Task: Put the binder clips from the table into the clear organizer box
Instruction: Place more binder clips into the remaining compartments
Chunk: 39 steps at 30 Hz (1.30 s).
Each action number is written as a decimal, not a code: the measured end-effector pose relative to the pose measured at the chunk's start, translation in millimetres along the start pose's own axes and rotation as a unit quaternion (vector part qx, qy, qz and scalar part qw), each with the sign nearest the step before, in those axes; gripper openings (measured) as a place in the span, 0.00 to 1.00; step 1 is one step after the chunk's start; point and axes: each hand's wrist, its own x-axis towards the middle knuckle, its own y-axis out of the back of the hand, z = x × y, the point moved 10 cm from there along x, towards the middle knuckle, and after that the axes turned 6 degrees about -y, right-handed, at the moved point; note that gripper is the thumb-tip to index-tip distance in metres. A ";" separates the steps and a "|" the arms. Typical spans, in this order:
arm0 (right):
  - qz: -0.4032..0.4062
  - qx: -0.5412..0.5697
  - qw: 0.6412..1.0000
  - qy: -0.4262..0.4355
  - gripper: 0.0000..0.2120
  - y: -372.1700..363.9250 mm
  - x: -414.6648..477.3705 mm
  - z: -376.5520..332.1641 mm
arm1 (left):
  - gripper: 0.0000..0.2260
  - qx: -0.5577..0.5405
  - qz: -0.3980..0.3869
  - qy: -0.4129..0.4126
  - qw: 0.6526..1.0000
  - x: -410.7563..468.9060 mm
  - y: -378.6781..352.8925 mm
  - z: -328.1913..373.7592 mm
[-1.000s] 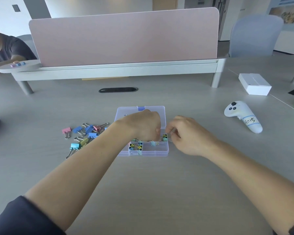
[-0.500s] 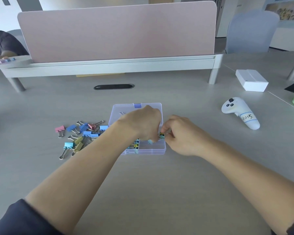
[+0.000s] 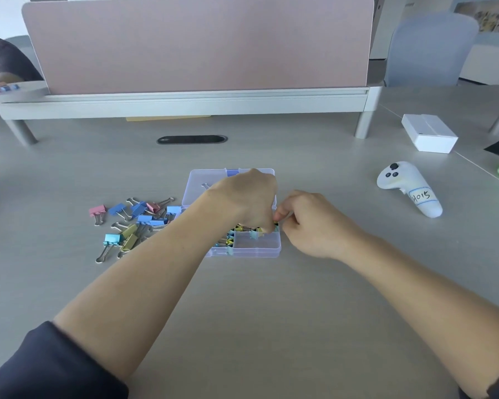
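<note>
Looks about midway. Shows some clips (image 3: 230, 240) already filed in the box (image 3: 257, 251), with a loose pile (image 3: 139, 217) waiting on the table (image 3: 271, 300) just left of it. Pinches one clip (image 3: 276, 224) at the box's right rim with the right hand (image 3: 308, 226). Curls the left hand (image 3: 244, 200) over the box; cannot tell its grip.
</note>
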 end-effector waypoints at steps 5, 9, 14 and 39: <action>-0.006 0.012 1.000 -0.006 0.15 -2.1 -0.4 1.9 | 0.17 -0.006 0.004 0.007 1.000 -1.0 -0.6 -0.7; -0.003 0.012 1.000 -0.011 0.15 -1.7 -0.2 2.9 | 0.20 -0.024 -0.021 0.013 0.999 -1.6 -5.7 -5.6; -0.004 0.007 1.000 -0.007 0.14 -2.2 -0.2 3.2 | 0.20 -0.029 -0.081 0.015 0.996 -7.7 -17.3 -6.0; 0.042 -0.059 0.983 0.171 0.16 -9.1 -12.8 -31.9 | 0.08 -0.187 0.121 0.019 0.975 -60.5 29.4 -96.6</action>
